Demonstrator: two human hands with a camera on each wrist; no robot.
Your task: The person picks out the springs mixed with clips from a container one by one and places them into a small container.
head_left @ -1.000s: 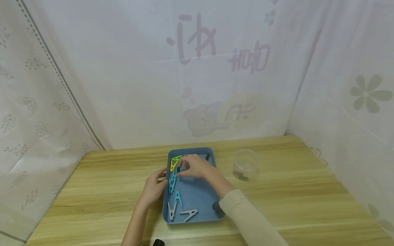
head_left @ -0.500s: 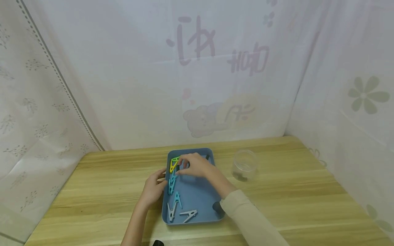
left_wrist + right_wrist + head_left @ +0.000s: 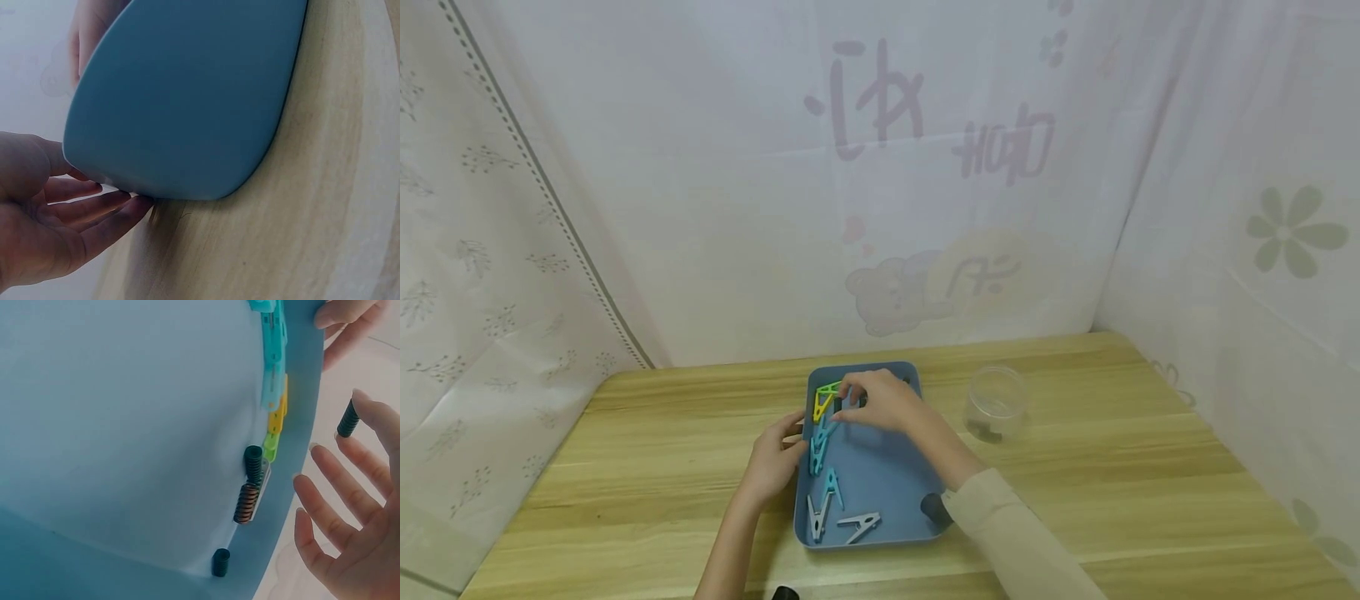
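Right wrist and head views show the right hand [image 3: 372, 537] pinching a dark coil spring [image 3: 348, 419] over the blue tray [image 3: 880, 467]; the left hand [image 3: 772, 460], fingers [image 3: 119, 224] slightly spread, touches the tray's side.

smooth matt plastic tray [image 3: 880, 475], ridged metal spring [image 3: 348, 419], wood-grained table [image 3: 1112, 467]

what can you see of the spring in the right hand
The spring is a short, dark, greenish cylinder of close coils, apparently metal. The right hand pinches it lengthwise, thumb at one end and index finger at the other. It is tilted in the right wrist view and, in the head view, held over the tray.
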